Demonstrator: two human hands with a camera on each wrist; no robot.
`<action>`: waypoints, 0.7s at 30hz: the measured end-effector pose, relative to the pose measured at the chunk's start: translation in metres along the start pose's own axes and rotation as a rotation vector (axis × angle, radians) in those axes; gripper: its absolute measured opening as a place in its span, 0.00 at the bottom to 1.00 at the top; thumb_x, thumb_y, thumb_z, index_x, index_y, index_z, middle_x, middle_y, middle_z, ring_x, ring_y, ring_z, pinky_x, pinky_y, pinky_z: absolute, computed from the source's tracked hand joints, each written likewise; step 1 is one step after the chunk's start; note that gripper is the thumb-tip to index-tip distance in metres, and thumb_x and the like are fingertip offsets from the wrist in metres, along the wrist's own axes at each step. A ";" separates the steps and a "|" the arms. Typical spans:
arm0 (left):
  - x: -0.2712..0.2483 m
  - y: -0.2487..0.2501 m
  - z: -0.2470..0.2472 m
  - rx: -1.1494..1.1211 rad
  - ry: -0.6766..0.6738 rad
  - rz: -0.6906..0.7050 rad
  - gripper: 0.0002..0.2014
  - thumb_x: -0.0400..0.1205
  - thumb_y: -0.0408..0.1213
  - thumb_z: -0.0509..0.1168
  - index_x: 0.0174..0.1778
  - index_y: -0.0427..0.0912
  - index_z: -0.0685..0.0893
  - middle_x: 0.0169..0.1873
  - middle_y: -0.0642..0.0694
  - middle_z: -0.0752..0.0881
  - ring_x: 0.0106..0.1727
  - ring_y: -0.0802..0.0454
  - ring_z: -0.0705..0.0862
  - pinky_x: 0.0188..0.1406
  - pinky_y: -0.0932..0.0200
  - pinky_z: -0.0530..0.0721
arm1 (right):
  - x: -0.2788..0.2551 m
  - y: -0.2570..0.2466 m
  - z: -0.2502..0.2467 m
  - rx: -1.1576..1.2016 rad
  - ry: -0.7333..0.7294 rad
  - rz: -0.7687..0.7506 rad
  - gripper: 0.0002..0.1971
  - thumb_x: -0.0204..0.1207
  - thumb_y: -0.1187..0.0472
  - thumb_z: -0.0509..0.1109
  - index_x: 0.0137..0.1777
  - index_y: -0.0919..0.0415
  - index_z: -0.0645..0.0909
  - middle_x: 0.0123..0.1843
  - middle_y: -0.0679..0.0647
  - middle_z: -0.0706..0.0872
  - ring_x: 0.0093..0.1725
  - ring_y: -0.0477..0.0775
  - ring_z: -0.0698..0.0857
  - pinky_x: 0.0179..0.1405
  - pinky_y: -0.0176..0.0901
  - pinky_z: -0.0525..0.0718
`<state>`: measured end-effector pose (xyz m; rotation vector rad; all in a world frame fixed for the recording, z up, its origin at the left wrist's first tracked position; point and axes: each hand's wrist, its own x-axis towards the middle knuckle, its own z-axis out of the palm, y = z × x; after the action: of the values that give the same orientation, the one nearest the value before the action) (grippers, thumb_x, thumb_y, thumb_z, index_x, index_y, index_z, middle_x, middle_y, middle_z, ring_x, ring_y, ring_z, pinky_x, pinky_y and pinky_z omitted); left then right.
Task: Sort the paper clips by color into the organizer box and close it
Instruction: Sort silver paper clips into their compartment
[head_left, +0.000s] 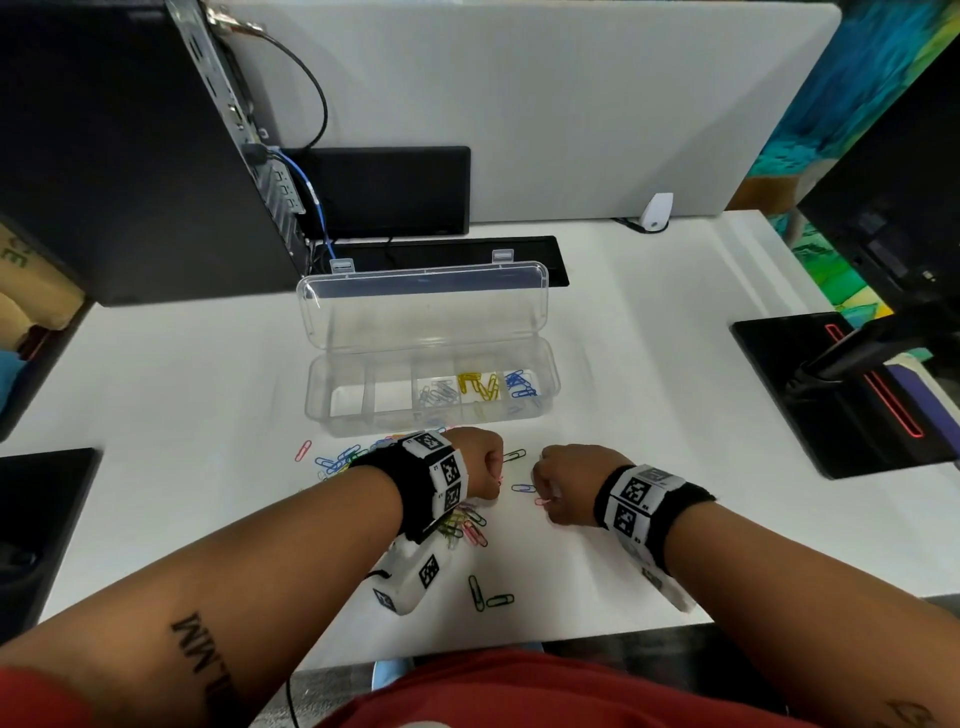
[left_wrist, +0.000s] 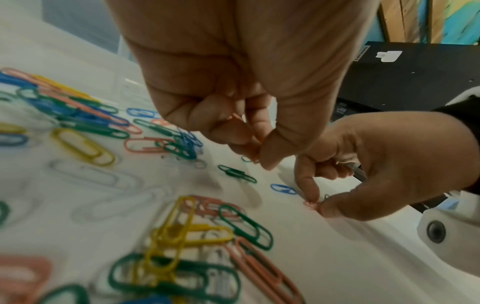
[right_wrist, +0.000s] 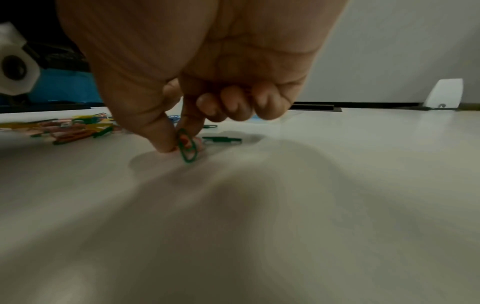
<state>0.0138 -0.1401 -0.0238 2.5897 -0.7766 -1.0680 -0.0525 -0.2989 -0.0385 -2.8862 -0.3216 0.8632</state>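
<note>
Organizer box (head_left: 550, 387), lid open, holds white, yellow, blue clips; red and green lie loose on the desk (head_left: 649, 338). Right hand (head_left: 571, 486) pinches a red clip (left_wrist: 310, 204), a green one alongside. Left hand (head_left: 480, 462) pinches red clips too. Risk: mixed colours dropped together.

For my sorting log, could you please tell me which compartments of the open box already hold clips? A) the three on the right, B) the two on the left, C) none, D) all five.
A: in the box, silver clips, yellow clips and blue clips fill the three right compartments; the two left ones look empty.
</note>
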 end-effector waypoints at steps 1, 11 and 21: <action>-0.001 -0.001 -0.001 -0.002 0.008 -0.011 0.13 0.71 0.37 0.70 0.30 0.53 0.72 0.38 0.55 0.79 0.44 0.52 0.79 0.46 0.57 0.80 | 0.001 -0.002 0.000 -0.005 -0.007 0.006 0.09 0.71 0.54 0.68 0.48 0.55 0.79 0.55 0.53 0.80 0.53 0.58 0.82 0.43 0.41 0.73; -0.008 -0.014 -0.009 -0.057 0.016 -0.056 0.12 0.77 0.38 0.68 0.56 0.46 0.85 0.51 0.46 0.84 0.46 0.55 0.76 0.42 0.64 0.74 | 0.007 -0.011 0.001 -0.024 0.050 0.066 0.11 0.70 0.50 0.65 0.47 0.56 0.81 0.53 0.53 0.82 0.51 0.58 0.83 0.43 0.40 0.74; -0.009 -0.026 -0.018 -0.625 -0.134 -0.352 0.15 0.78 0.24 0.59 0.28 0.41 0.82 0.28 0.45 0.71 0.25 0.54 0.63 0.22 0.64 0.61 | 0.012 -0.010 -0.019 0.752 0.134 0.209 0.05 0.74 0.60 0.69 0.37 0.54 0.78 0.35 0.48 0.79 0.36 0.48 0.76 0.34 0.33 0.76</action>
<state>0.0316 -0.1131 -0.0163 2.1577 0.0222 -1.3276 -0.0341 -0.2876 -0.0278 -2.2655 0.2730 0.6259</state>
